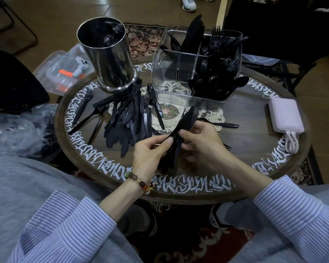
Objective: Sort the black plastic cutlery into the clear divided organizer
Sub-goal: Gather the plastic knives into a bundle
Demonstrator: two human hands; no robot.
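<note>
Head view: both hands meet at frame centre over the near half of a round dark table ringed with white lettering. The left hand and right hand are both closed around a bundle of black knives, its long axis running from lower left up to the right, blade tips aimed at the clear organizer. Bare tabletop lies below the hands toward the near rim and to the right, up to a pink power bank near the right edge. Left of the hands a loose pile of cutlery fans out, mostly lengthwise toward the viewer, with forks splayed to its left. A steel canister stands upright at upper left, touching the pile's far end. The organizer sits at upper centre on a lace doily; knives, forks and spoons stand upright in its compartments, and the near-left one looks empty. Patterned carpet shows beneath the table.
</note>
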